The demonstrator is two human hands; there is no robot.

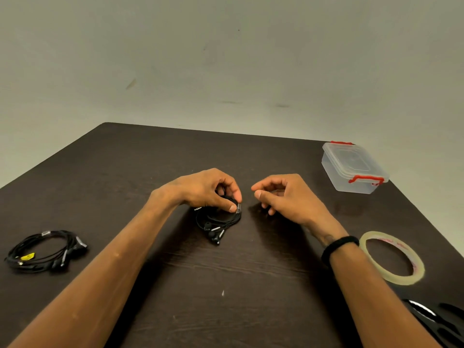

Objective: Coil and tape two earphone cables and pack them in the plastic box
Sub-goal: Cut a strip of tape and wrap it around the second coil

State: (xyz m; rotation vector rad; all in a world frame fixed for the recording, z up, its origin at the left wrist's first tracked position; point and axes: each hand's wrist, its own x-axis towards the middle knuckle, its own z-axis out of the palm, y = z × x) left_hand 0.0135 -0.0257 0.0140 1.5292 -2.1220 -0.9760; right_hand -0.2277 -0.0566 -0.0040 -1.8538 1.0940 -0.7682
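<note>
Two earphone coils are lying on the dark table. One coil is sitting at the middle, black loops bunched with the earbuds trailing toward the near edge; the left hand is pinching it at a clear tape wrap, probably pressing the tape down so the loops hold. Just beside it, the right hand is hovering loosely curled, holding nothing. Another coil is resting far left, apparently taped already. A closed plastic box is waiting far right, with the tape roll nearer.
</note>
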